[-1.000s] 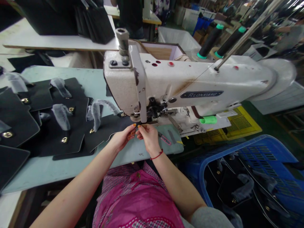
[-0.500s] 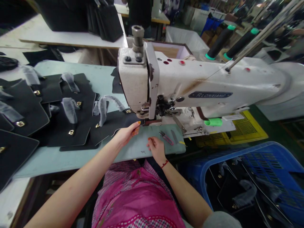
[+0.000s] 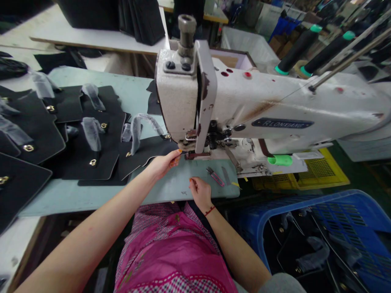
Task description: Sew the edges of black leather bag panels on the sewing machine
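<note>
My left hand (image 3: 165, 166) pinches the near edge of a black bag panel (image 3: 146, 148), close under the head of a white sewing machine (image 3: 180, 97). The panel lies flat, with gold-coloured fittings and a handle (image 3: 136, 134) wrapped in clear plastic. Its far end is hidden by the machine head. At the front edge of the pale green table (image 3: 171, 191), my right hand (image 3: 200, 192) is closed with curled fingers; whatever is in them, if anything, is hidden. Thread snips (image 3: 215, 176) with pink handles lie just right of that hand, beside a flat grey blade-like piece (image 3: 226, 176).
More black panels (image 3: 94, 150) with wrapped handles overlap across the table's left side. A blue basket (image 3: 262, 228) holding similar panels stands at lower right. Behind it sits a yellow crate (image 3: 328, 171). Black thread cones (image 3: 301, 49) stand behind the machine.
The view has shifted slightly, so the machine appears farther right. My left hand keeps its pinch on the black bag panel near the machine head. My right hand stays closed at the table edge.
</note>
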Demonstrator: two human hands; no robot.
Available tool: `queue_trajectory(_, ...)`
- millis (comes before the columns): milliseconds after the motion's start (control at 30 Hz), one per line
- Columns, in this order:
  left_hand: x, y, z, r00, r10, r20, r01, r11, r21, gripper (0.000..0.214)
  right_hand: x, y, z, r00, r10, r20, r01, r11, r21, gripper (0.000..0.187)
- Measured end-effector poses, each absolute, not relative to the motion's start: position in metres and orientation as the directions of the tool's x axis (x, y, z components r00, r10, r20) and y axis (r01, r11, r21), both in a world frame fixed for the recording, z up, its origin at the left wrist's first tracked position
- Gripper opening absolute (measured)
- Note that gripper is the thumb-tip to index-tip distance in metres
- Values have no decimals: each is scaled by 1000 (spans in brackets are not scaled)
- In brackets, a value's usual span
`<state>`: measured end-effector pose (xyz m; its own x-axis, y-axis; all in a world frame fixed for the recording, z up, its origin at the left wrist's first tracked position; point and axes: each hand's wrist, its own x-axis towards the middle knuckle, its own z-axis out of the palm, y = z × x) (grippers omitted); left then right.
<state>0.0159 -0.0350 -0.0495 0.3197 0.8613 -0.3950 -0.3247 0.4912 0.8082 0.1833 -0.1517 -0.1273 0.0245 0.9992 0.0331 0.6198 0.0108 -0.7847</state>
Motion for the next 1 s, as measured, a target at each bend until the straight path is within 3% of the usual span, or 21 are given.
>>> queue_trajectory(300, 16, -29, -45, 305, 867, -395, -292, 480, 827, 40, 184, -152, -129, 19, 999, 31, 646, 11, -763, 28)
queue_trajectory(567, 22, -31, -50, 254, 901, -353, -365, 427, 827, 40, 183, -153, -131, 22, 999, 29, 655, 7, -756, 29)
queue_trajectory(1000, 51, -52, -46, -88, 914, -397, -422, 327, 845, 33, 183, -152, -130, 42, 999, 26, 621, -6, -784, 27)
